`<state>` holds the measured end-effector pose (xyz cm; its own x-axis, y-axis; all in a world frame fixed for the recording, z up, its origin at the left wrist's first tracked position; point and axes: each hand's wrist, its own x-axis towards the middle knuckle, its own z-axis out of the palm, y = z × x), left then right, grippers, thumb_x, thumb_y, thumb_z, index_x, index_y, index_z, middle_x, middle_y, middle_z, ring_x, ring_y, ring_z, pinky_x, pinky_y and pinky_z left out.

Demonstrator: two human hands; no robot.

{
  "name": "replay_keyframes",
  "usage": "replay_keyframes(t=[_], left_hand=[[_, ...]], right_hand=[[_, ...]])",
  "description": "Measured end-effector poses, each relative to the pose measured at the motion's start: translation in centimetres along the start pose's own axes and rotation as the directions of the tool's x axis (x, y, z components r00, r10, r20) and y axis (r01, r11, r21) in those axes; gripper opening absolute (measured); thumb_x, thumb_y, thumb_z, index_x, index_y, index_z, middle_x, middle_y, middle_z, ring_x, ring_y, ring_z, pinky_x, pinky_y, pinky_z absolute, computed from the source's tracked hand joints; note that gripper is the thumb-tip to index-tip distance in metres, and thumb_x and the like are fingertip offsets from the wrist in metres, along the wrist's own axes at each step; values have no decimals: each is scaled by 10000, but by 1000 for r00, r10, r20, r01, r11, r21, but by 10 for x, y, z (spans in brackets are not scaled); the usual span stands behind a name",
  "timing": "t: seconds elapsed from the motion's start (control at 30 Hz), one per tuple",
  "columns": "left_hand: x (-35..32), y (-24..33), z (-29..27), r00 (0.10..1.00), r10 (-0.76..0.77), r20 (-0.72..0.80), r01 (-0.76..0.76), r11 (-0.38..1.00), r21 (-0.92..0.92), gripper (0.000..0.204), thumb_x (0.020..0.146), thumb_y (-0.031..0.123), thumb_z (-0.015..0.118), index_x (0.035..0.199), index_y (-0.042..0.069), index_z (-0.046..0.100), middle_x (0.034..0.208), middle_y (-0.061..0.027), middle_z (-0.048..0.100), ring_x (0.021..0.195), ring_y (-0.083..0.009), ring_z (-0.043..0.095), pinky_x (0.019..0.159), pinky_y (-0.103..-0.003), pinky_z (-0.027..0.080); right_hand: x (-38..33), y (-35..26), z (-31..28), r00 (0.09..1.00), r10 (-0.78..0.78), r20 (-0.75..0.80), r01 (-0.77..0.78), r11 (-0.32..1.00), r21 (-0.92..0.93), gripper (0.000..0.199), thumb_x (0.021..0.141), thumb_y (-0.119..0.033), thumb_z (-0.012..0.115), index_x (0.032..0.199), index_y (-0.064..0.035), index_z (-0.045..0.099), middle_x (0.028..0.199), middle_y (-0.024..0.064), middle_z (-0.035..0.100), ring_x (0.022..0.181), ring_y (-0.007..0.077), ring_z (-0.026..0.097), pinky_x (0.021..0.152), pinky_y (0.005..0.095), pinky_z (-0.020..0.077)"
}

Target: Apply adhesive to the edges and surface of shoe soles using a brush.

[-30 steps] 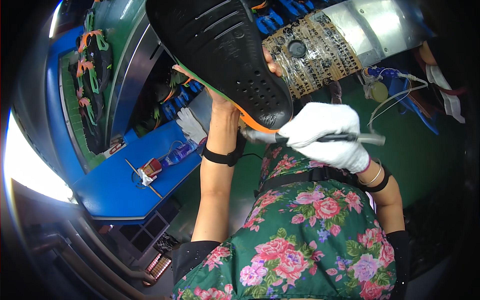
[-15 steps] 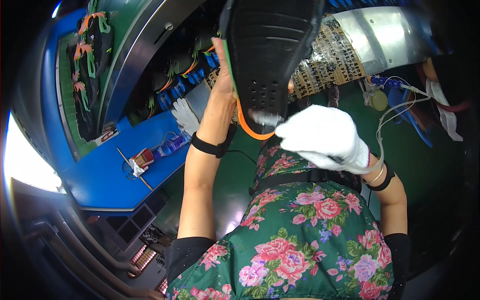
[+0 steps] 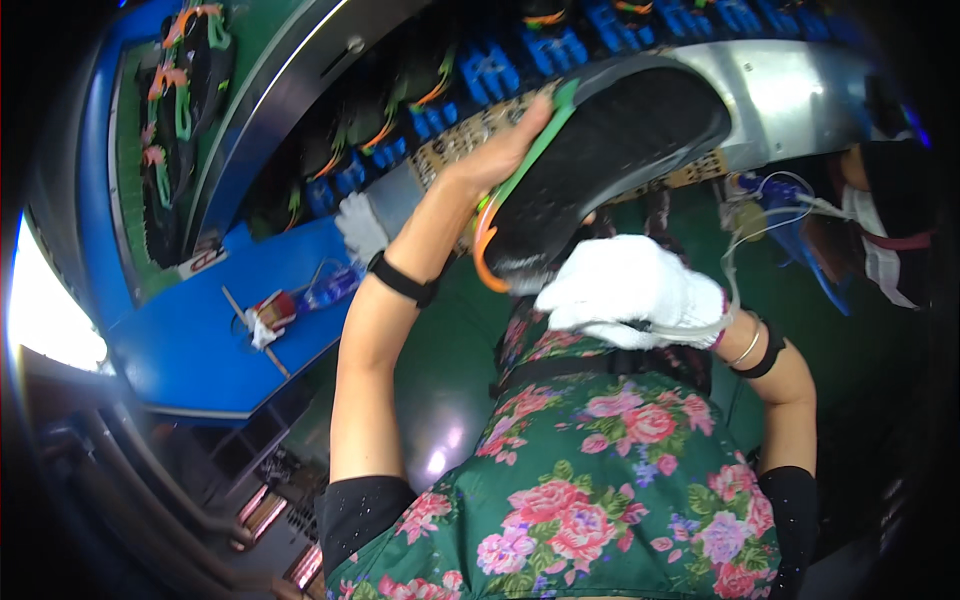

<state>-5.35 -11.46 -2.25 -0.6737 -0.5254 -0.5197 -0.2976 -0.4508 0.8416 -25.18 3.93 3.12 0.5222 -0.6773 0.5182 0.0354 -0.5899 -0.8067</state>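
Observation:
A black shoe sole (image 3: 610, 150) with a green and orange edge is held up in front of me, tilted so its far end leans right. Bare and closed around its left side, my left hand (image 3: 505, 150) grips it with the thumb along the green edge; most of the fingers are behind it. My right hand (image 3: 630, 290), in a white knitted glove, is closed at the sole's near, orange-edged end. From it a pale-bristled brush (image 3: 525, 278) touches the black surface there; its handle is hidden in the glove. A thin clear tube (image 3: 730, 262) runs along the gloved hand.
Beyond the sole runs a curved metal conveyor (image 3: 790, 85) with blue holders (image 3: 555, 50) and orange-trimmed black shoe parts. On the left, a blue table (image 3: 190, 360) bears a white glove (image 3: 360, 225), a bottle (image 3: 330, 287) and a red can (image 3: 275, 305). More shoe parts (image 3: 185, 100) lie farther left.
The sole has come lower and turned, its far end swinging right. My left hand moved right with it. The gloved right hand shifted slightly left and down, the brush still at the near end.

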Motion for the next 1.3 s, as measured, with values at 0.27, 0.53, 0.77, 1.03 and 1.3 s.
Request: replay_keyframes(t=[0.27, 0.53, 0.77, 1.03, 1.3], left_hand=[[-20, -34, 13, 992, -12, 129, 112, 581, -806, 757, 1021, 658, 416, 1400, 24, 584, 1201, -183, 711, 1035, -324, 717, 902, -466, 614], [-40, -48, 45, 993, 119, 18, -70, 692, -719, 707, 1052, 543, 525, 1530, 23, 479, 1535, -152, 547, 1400, -332, 532, 1204, -509, 400], [-47, -198, -10, 892, 278, -356, -302, 953, -13, 601, 1077, 517, 481, 1438, 49, 587, 1395, -178, 646, 1259, -342, 627, 1134, -553, 479], [-57, -50, 70, 890, 429, -155, -218, 99, -971, 888, 884, 563, 487, 1590, 31, 412, 1535, -231, 539, 1345, -382, 588, 1159, -549, 461], [-42, -7, 103, 928, 369, -58, -73, 29, -997, 1052, 888, 851, 518, 1632, 130, 340, 1627, -171, 435, 1441, -356, 504, 1210, -552, 416]], right_hand=[[5, -17, -37, 708, 478, -519, -276, 864, 420, 136, 864, -47, 819, 999, -38, 814, 1010, 130, 800, 911, 238, 774, 827, 350, 604], [16, -17, -62, 858, 176, -483, -205, 979, -7, 175, 858, -94, 749, 1028, -88, 787, 1049, 102, 780, 978, 297, 735, 879, 392, 570], [14, -36, -46, 880, 97, -466, -208, 959, -192, 237, 854, -61, 788, 1090, -73, 770, 1074, 81, 773, 935, 282, 718, 825, 397, 579], [31, -50, -60, 850, -27, -526, -257, 851, -458, 304, 830, -10, 812, 1130, -3, 768, 1067, 160, 780, 869, 288, 758, 724, 384, 591], [55, -40, -80, 905, -38, -424, -211, 825, -524, 342, 813, -34, 793, 1153, -70, 801, 1142, 137, 786, 952, 275, 756, 793, 366, 585]])
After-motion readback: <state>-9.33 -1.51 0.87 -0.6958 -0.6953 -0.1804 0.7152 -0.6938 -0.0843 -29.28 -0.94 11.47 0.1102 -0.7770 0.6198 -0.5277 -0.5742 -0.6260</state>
